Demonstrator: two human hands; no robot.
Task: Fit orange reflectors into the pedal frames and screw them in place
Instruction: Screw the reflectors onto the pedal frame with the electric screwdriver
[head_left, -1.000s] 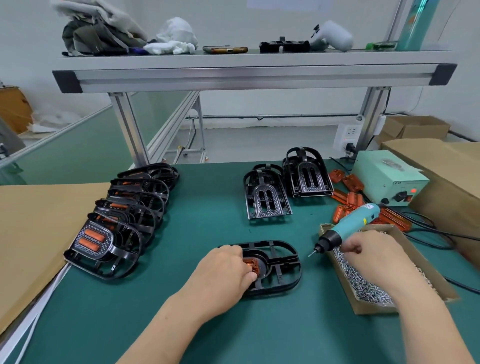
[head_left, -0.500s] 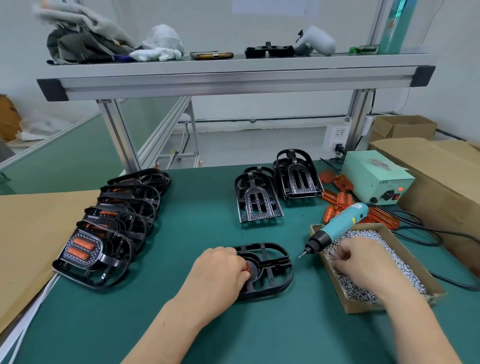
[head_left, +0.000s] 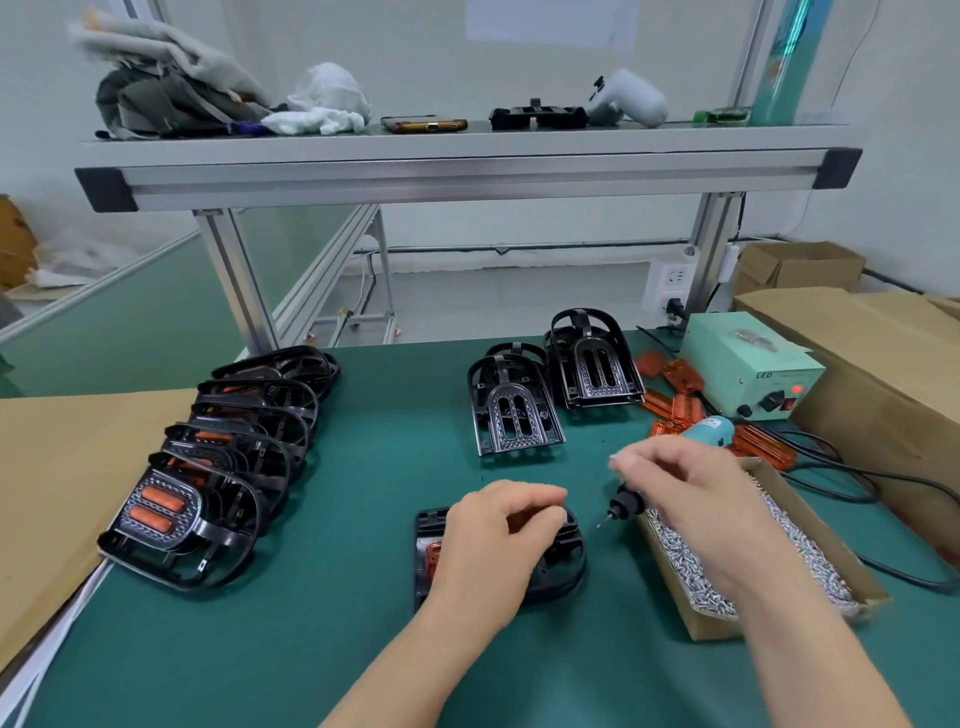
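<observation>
Along the desk's left edge, a row of finished pedal frames (head_left: 208, 493) is leaning in an overlapping line, with orange inserts showing. Near the middle of the front edge, the left hand (head_left: 493, 540) is curling its fingers over a black pedal frame (head_left: 563, 566) and pinning it flat, probably so it cannot shift under the driver. An orange reflector (head_left: 434, 555) is sitting in this frame. Just to its right, the right hand (head_left: 696, 499) is gripping a teal electric screwdriver (head_left: 626, 505), its tip slanting down toward the frame. Beside that hand, a cardboard box of screws (head_left: 714, 627) is sitting within easy reach.
</observation>
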